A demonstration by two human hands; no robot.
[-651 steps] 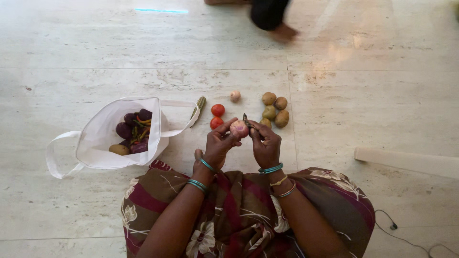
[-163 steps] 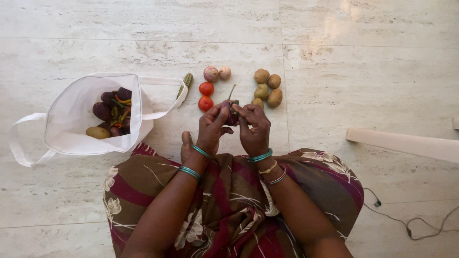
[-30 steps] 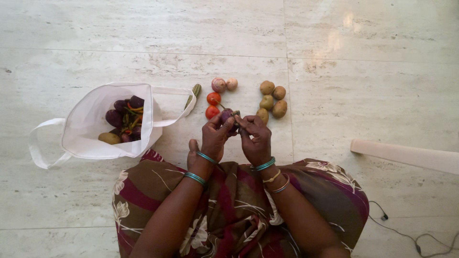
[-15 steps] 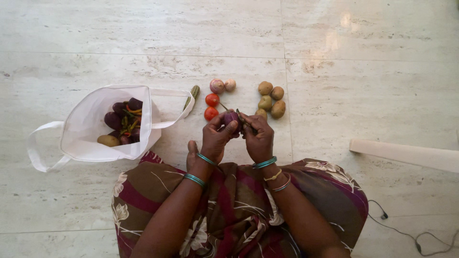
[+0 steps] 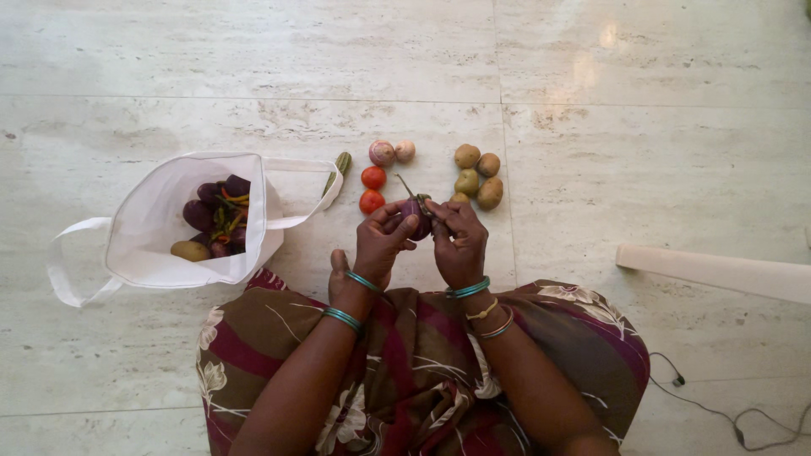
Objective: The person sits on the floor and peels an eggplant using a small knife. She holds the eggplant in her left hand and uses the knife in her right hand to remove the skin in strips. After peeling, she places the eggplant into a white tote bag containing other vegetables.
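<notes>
Both hands pinch one small brinjal [image 5: 416, 211] at centre: left hand [image 5: 382, 241] steadies it, right hand [image 5: 460, 241] works the stalk end. Tomatoes [image 5: 372, 189] at 11 o'clock, potatoes [image 5: 475, 175] at 1, bag [image 5: 160, 228] at 9.

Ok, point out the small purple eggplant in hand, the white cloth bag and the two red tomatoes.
small purple eggplant [image 5: 416, 209], head view, its body
white cloth bag [image 5: 152, 221], head view, its side wall
two red tomatoes [image 5: 373, 177], head view, upper tomato
</notes>
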